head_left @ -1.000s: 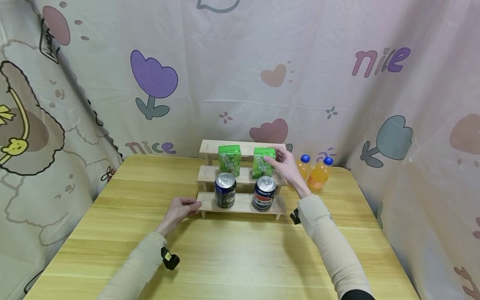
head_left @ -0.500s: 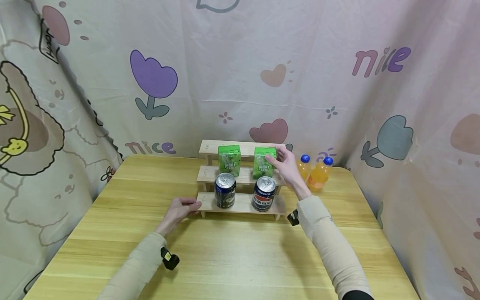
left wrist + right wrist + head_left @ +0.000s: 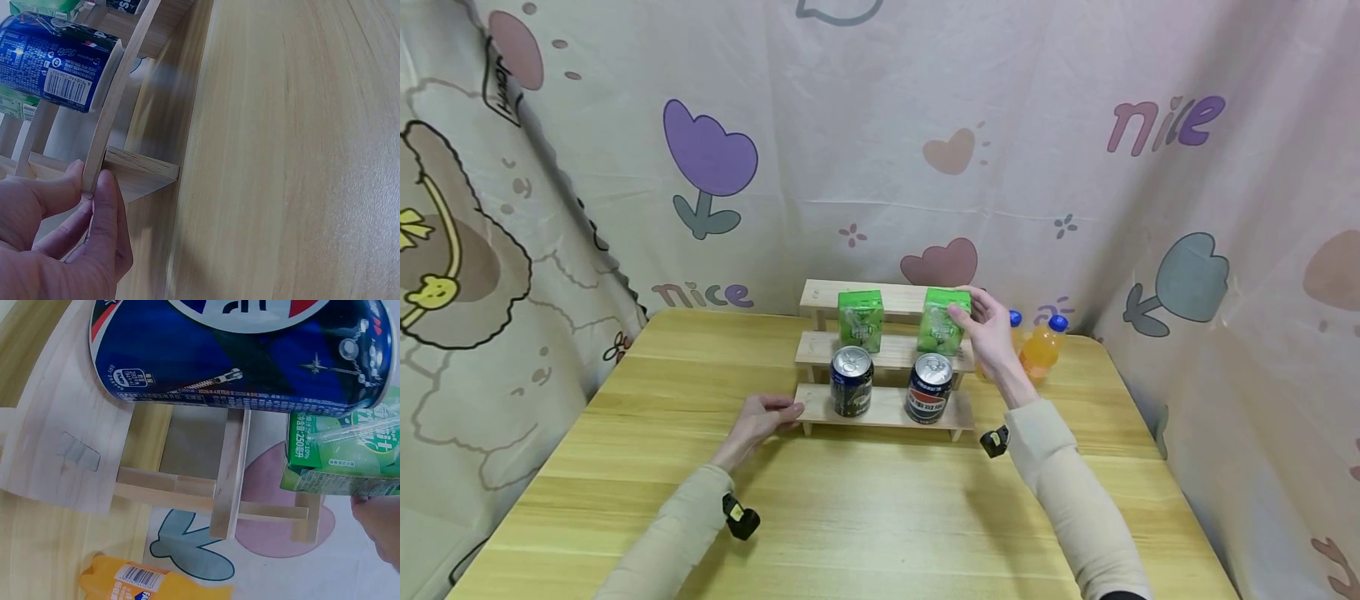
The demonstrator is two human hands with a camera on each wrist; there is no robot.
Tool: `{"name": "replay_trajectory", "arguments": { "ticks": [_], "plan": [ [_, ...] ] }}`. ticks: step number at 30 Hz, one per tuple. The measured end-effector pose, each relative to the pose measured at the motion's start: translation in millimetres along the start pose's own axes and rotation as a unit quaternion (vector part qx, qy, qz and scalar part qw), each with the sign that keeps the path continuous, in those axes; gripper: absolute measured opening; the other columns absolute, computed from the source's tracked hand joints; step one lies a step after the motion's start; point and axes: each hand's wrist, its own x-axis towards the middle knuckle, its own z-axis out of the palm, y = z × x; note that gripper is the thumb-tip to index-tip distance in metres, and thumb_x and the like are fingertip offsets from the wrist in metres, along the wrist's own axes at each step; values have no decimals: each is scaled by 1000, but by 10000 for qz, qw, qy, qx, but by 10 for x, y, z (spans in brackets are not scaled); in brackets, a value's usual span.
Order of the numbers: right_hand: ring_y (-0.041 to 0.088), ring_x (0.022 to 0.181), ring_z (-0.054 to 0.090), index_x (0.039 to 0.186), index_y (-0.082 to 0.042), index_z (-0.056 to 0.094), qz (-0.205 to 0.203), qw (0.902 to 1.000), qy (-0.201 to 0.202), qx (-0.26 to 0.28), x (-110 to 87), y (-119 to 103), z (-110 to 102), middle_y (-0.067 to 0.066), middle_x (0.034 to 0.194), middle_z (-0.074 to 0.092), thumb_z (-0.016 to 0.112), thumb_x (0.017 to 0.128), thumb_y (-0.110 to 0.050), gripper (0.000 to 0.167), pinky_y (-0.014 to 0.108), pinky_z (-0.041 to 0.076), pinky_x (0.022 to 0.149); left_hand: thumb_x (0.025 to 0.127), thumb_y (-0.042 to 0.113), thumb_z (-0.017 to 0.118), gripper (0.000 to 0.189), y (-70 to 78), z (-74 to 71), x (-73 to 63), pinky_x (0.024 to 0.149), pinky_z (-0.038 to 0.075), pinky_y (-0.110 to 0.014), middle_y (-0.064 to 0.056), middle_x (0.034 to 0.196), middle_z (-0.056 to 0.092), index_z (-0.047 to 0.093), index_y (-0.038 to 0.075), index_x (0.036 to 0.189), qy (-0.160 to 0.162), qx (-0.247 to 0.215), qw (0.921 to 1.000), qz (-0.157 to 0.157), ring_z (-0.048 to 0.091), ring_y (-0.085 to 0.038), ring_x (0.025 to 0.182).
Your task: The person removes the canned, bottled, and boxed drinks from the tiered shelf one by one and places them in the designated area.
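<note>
My right hand [image 3: 990, 327] grips a green juice box [image 3: 943, 321] by its right side, thumb at the front. In the right wrist view, a gap shows between this box [image 3: 347, 453] and the middle step. My left hand [image 3: 762, 425] pinches the left end of the lowest step of a three-tier wooden rack [image 3: 883, 406]; thumb and fingers [image 3: 103, 219] close around the board in the left wrist view. A second green juice box [image 3: 860, 321] stands on the middle step at left. Two dark blue soda cans, a left can [image 3: 852, 382] and a right can [image 3: 929, 388], stand upright on the lowest step.
Right of the rack stand two orange drink bottles with blue caps; the nearer bottle [image 3: 1041, 348] shows more fully, the other is partly behind my right hand. A patterned curtain [image 3: 820, 167] hangs behind the wooden table [image 3: 865, 517]. The top step [image 3: 887, 296] bears nothing.
My right hand has moved the green juice box to the right and slightly up. My left hand stays on the rack's lowest step, and the cans and other juice box stand where they were.
</note>
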Motion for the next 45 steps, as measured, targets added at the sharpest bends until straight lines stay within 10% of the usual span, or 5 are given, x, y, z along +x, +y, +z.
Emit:
{"name": "replay_trajectory", "arguments": {
  "ticks": [45],
  "plan": [
    [9,98,64,115,-2,70,-580,9886,349,1346,-363,193,-1373,1,111,73,57,89,22,37,16,58,86,96,7,67,47,4,-2,-24,82,64,-24,-17,106,72,50,-19,132,-50,-133,9999,49,70,-7,78]
  ]
}}
